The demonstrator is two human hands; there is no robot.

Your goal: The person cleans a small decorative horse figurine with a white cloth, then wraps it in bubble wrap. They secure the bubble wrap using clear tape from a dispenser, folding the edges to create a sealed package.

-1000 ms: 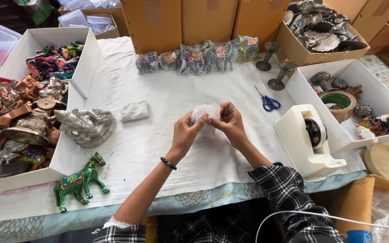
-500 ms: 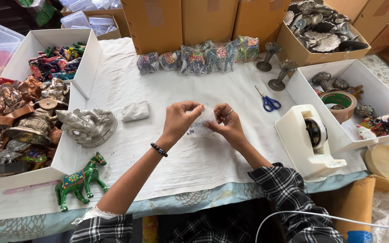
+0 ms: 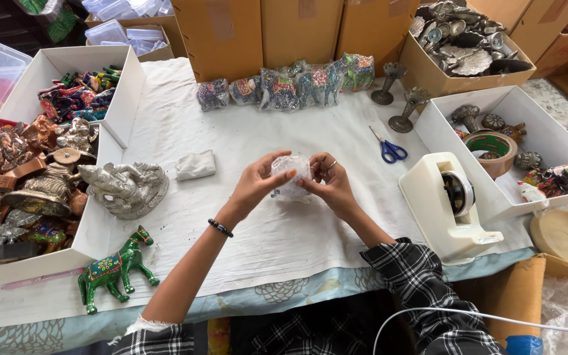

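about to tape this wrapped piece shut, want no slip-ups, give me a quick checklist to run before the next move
1. Bundle held by both hands: ok. The left hand and right hand both grip the clear wrapped bundle above the white cloth.
2. Wrap fully closed around the piece: cannot tell, fingers cover the seam.
3. Tape dispenser within reach: ok, it stands just beside the right hand.
4. Scissors at hand: ok, they lie on the cloth beyond the right hand.
5. Tape end pulled free: cannot tell.
6. Room to set the bundle down: ok, bare cloth lies below the hands.
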